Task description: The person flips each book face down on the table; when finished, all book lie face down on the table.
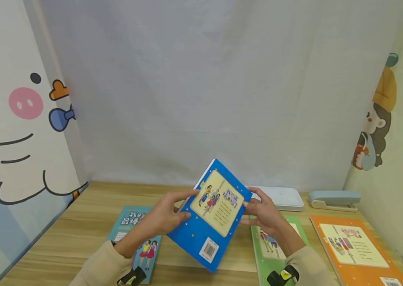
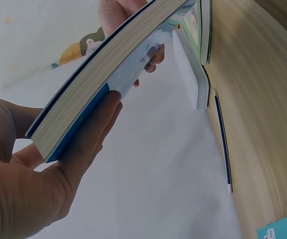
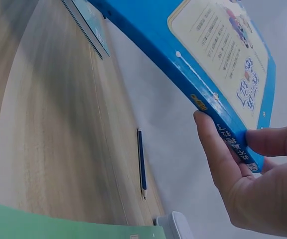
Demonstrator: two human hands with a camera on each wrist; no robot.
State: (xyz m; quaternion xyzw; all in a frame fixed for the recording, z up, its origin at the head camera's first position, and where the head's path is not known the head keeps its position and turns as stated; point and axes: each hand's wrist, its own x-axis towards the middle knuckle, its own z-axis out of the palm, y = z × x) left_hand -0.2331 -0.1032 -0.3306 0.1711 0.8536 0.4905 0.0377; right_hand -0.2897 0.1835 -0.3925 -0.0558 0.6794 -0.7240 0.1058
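Blue book [image 1: 213,208]: raised clear of the surface [image 1: 80,226], midway between the teal and green books, and tilted; its back cover, with a cream panel and a barcode label [image 1: 209,250], shows in the head view.
Left hand [image 1: 165,210]: partly closed, gripping the blue book at its page-edge side, with digits on both covers.
Right hand [image 1: 266,212]: partly closed, pinching the spine side of the blue book near one end; the thumb lies on the back cover.
Teal book [image 1: 148,258]: flat on the surface to the left, partly hidden by the left forearm.
Green book [image 1: 271,265]: flat to the right, partly beneath the line of the right hand and forearm.
Orange book [image 1: 359,242]: flat at far right, beside the green book, back cover up, cream panel visible.
White flat case [image 1: 278,197]: at the rear, just behind the green book.
Stapler [image 1: 334,199]: pale blue, right of the case, behind the orange book.
Pencil [image 2: 222,139]: dark blue, lying along the rear edge, near the case.
Backdrop [image 1: 201,87]: pale hanging cloth behind the surface.
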